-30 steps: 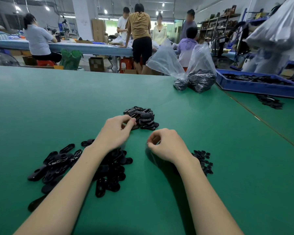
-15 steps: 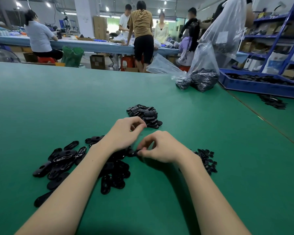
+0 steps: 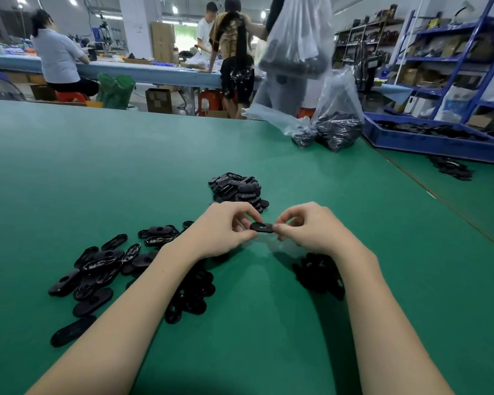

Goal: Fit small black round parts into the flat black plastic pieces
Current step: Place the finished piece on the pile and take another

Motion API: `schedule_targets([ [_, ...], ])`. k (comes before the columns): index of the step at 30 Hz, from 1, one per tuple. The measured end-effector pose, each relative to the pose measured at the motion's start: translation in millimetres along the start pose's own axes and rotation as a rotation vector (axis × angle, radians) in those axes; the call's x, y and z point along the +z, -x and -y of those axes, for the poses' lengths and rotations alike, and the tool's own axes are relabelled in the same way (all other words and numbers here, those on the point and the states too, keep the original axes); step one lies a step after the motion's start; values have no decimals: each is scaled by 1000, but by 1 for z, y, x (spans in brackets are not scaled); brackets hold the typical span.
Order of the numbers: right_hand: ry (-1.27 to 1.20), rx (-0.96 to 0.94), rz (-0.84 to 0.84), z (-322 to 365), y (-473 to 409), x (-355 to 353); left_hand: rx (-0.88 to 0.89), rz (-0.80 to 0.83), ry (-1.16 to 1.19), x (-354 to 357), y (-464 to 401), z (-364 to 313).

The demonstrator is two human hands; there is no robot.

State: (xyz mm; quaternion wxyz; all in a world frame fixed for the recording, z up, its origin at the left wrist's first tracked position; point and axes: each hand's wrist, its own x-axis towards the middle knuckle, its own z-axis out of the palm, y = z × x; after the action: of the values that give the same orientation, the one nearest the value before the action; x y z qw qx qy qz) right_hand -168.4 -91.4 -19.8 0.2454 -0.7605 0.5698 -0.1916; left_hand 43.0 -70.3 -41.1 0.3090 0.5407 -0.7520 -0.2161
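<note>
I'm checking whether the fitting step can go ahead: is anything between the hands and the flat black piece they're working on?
Nothing visible is. The left hand and right hand both pinch the flat black piece by its ends, above the green table. Its hole faces up, uncovered.

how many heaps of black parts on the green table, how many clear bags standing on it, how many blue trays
heaps of black parts: 4
clear bags: 2
blue tray: 1
total: 7
</note>
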Motion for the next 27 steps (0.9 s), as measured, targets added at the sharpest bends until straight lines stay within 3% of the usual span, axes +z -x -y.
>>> schedule_targets([
  [6,301,179,281,0,9,-24,-45,-32,-25,0,-1,3],
  [14,323,194,243,2,7,-15,-66,-74,-31,1,0,1],
  [17,178,116,119,0,4,-13,-82,-90,2,3,-1,-1],
  [22,-324,27,-26,8,3,-5,-106,-99,174,8,-3,-10],
  [27,-423,20,-94,6,1,5,-214,-35,547,10,-4,-20],
])
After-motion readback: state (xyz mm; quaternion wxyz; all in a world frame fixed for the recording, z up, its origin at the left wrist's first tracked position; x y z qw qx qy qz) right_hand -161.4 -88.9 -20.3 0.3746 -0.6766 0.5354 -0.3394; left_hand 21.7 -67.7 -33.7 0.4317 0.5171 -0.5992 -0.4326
